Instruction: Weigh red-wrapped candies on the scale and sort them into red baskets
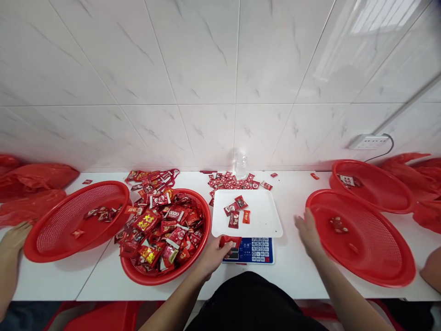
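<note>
Pinched in my left hand (214, 256) is a small red packet (235, 240), just over the front edge of a white tray (268, 207). Several dark red and orange packets (234, 219) lie on this tray. It rests on a scale with a blue keypad (262, 250), partly covered by my left hand. To the left stands a red basket (206, 230) heaped with wrapped packets (172, 220). My right hand (309, 234), open with its fingers extended, is at the left rim of another red basket (375, 234), which holds a few packets (338, 226).
Loose packets (234, 181) and a clear plastic container (241, 164) lie along the wall. A tilted red basket (58, 225) stands far left beside another person's hand (15, 236). Behind the right basket is another red basket (386, 191). A power strip (368, 141) is on the wall.
</note>
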